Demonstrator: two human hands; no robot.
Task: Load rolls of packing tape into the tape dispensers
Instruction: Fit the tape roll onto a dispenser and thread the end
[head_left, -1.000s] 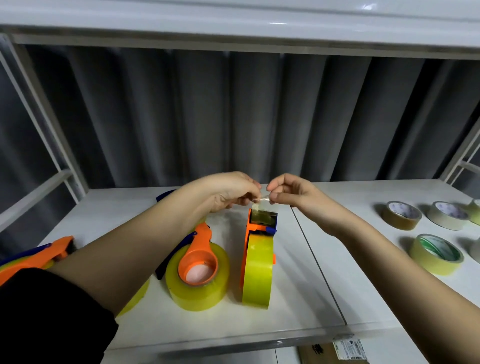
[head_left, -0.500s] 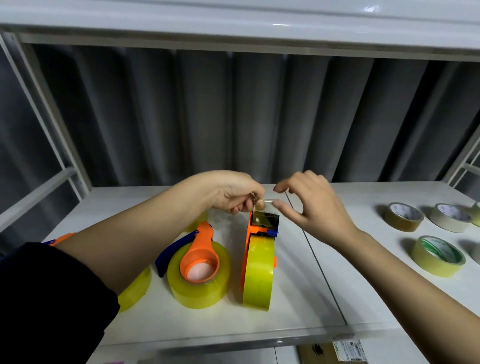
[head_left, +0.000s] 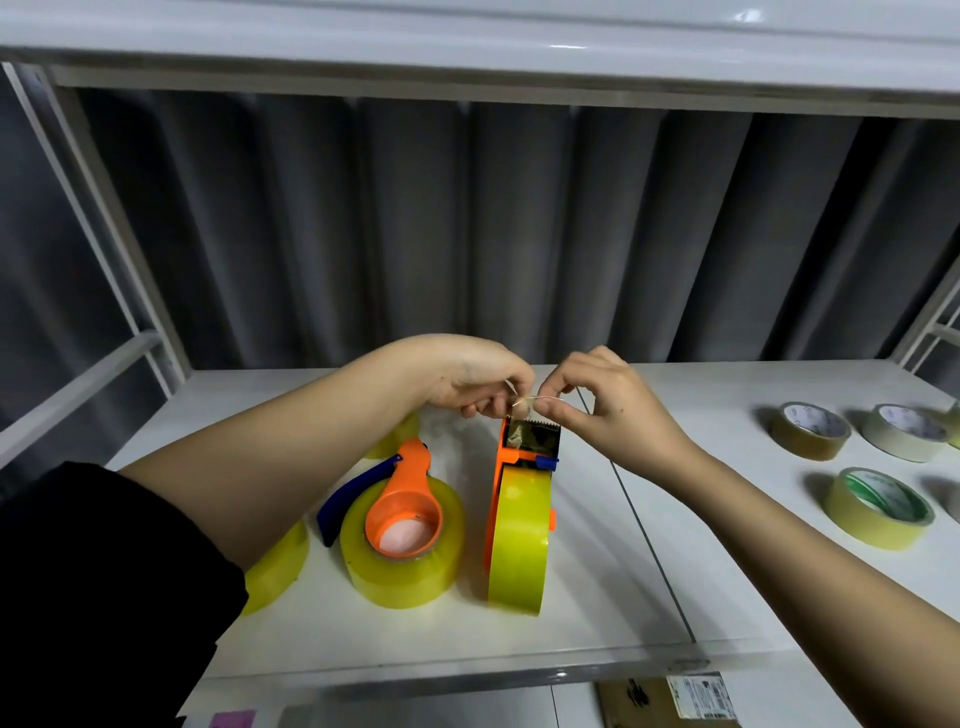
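Note:
An orange tape dispenser (head_left: 524, 457) stands upright on the white shelf (head_left: 623, 597) with a yellow tape roll (head_left: 518, 540) loaded in it. Above its toothed blade, my left hand (head_left: 467, 376) and my right hand (head_left: 605, 402) both pinch the clear free tape end (head_left: 530, 399), which runs across the cutter. Left of it a second orange and blue dispenser (head_left: 402, 499) lies flat with its own yellow roll (head_left: 402, 553). My left forearm hides most of another yellow roll (head_left: 278, 569).
Several smaller tape rolls lie at the right: a brown one (head_left: 810, 428), a whitish one (head_left: 906, 431) and a yellow one with a green core (head_left: 878, 506). A white shelf board runs overhead, white uprights flank both sides, and a cardboard box (head_left: 670, 701) sits below the front edge.
My right hand let go of the tape end and opened, then closed its fingertips on it again at the cutter. My left hand kept its pinch and barely moved.

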